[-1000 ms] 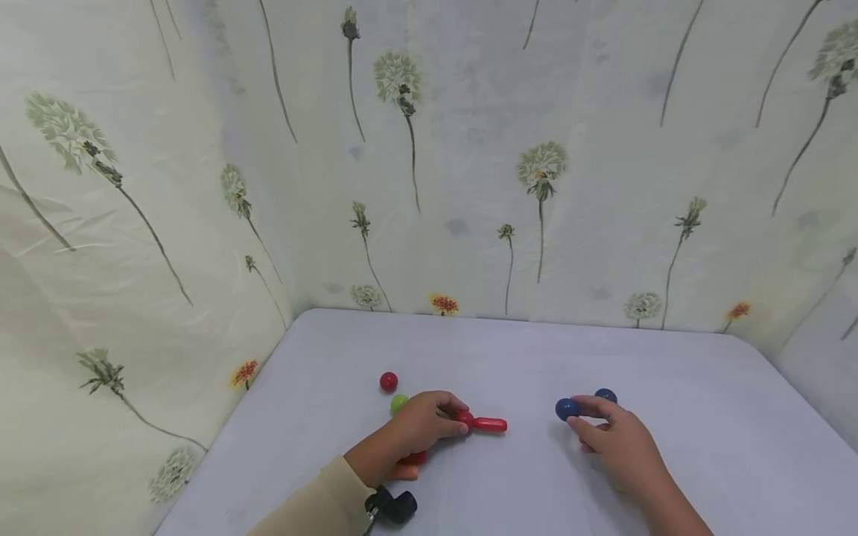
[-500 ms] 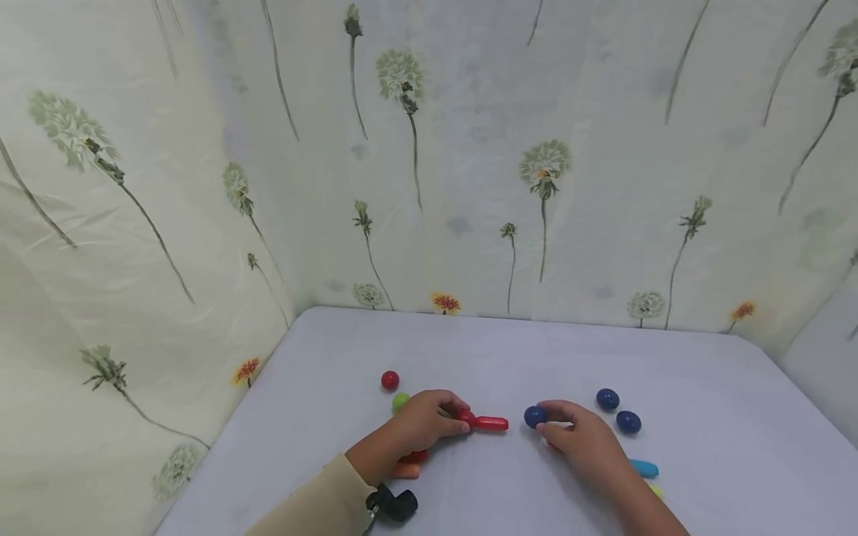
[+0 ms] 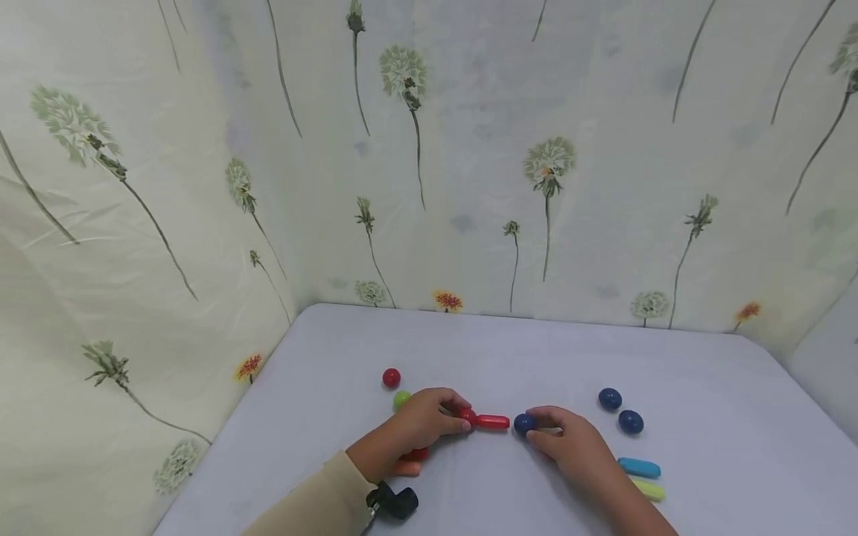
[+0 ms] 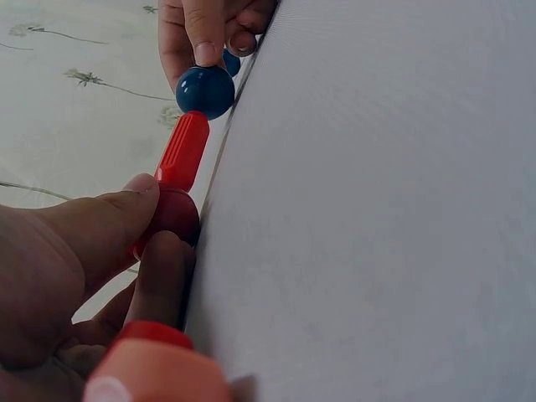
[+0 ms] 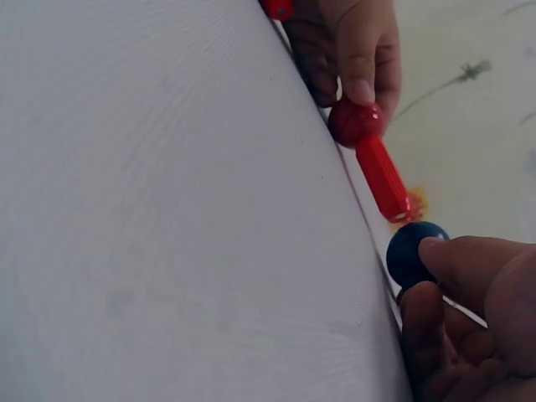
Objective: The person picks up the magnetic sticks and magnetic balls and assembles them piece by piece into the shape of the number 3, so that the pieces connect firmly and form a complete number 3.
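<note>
Thumb and fingers of my left hand (image 3: 425, 418) pinch a glossy red ball (image 4: 174, 216) low over the white table (image 3: 496, 357). From this ball a short, grooved red rod (image 3: 492, 422) points right, toward the other hand. My right hand (image 3: 573, 441) pinches a dark blue ball (image 3: 525, 424) between thumb and fingers. The blue ball is right at the rod's free end, overlapping it in the left wrist view. In the right wrist view, the red rod (image 5: 383, 177) lines up with the blue ball (image 5: 412, 254).
Beyond the left hand lie another red ball (image 3: 392, 377) and a green ball (image 3: 401, 400). An orange rod (image 3: 405, 468) and a red piece (image 3: 419, 453) lie beside the left wrist. Two blue balls (image 3: 610, 399), a light blue rod (image 3: 639, 467) and a yellow rod (image 3: 647, 489) are at right.
My right hand has carried the blue ball left and slightly nearer, up to the red rod's end. The left hand has kept its hold on the red ball in place.
</note>
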`<state>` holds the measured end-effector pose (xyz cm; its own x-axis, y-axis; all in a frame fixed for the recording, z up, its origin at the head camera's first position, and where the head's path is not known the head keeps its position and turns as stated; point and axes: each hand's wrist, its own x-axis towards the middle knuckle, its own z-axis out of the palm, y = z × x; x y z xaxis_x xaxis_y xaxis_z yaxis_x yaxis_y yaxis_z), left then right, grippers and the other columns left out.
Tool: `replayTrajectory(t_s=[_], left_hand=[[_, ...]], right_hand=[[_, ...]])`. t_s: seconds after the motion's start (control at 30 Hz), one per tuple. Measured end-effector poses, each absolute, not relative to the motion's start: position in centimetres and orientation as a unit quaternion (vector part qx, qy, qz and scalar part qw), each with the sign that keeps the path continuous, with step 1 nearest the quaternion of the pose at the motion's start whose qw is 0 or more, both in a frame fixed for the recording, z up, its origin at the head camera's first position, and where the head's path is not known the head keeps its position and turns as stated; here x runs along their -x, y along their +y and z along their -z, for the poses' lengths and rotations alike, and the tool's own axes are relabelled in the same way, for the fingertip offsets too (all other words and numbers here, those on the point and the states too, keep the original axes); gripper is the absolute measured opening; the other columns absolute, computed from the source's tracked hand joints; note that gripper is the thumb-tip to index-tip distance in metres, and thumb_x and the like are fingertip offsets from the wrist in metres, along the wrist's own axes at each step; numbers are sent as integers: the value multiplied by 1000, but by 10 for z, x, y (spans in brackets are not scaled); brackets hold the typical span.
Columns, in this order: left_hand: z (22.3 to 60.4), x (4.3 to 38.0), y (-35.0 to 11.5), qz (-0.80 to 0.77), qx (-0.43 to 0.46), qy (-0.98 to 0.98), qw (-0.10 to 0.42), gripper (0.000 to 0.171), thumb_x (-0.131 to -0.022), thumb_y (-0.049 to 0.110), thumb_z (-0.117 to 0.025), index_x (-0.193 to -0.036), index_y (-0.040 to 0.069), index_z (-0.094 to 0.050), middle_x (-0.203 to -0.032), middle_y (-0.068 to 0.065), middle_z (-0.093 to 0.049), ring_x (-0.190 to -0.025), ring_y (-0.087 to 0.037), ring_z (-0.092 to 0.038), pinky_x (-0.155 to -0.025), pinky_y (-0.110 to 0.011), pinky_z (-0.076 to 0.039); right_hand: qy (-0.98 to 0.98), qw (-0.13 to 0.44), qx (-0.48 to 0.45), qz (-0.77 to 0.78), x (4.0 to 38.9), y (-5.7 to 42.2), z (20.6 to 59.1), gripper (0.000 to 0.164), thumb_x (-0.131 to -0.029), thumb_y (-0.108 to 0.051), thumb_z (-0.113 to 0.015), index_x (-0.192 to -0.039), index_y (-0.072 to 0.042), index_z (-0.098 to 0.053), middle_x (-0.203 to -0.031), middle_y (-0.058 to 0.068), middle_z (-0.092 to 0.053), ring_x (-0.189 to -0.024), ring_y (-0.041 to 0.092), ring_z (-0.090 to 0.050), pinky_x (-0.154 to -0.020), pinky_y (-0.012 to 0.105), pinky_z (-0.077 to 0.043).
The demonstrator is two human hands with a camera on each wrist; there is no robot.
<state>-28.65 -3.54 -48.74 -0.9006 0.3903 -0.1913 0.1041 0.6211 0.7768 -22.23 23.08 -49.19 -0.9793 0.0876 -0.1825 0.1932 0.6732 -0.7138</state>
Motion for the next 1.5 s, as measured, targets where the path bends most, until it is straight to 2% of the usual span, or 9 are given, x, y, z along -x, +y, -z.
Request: replayTrajectory(t_s=[0.17,0.4,0.67,1.13,1.5], left_hand=[[487,286,-34,-415,-149,881,171,24,-88,31,-86,-109,36,-75,-102,16,-68,-93,-11,-61,-84,-33,-52],[487,285,-34,-421,-136,880,175,25,-88,29,-86,-110,34,-75,-104,13,-68,-94,-13,-61,-85,-36,-53],[488,287,-35,-416,-134,882,176,25,-87,32,-86,-109,37,-75,-103,14,-68,-94,-13,-60,-83,-35,-52],[488,286,-35,-414,-126,884,179,25,-87,32,-86,-109,36,-75,-104,14,-68,-96,-14,-60,-86,-37,-52],[487,286,-36,-419,-126,881,179,26,-88,31,-86,-110,36,-75,-104,14,-68,-95,-13,-60,-86,-37,-53]], right_hand=[[918,64,-72,384,222,232,493,42,-94,-32,-78,-133,-19,-69,-128,3,-73,-97,13,-68,-80,39,-57],[918,65,-67,385,225,232,496,46,-93,-35,-79,-134,-19,-69,-130,3,-72,-94,13,-66,-77,36,-56],[916,63,-67,390,226,234,497,49,-90,-36,-82,-133,-17,-68,-127,2,-73,-91,13,-66,-73,32,-53],[911,61,-66,401,222,235,494,50,-91,-36,-82,-133,-15,-67,-124,2,-73,-93,13,-68,-76,33,-57],[920,48,-66,384,208,258,477,37,-97,-31,-76,-129,-15,-70,-118,2,-74,-81,14,-66,-67,31,-55]])
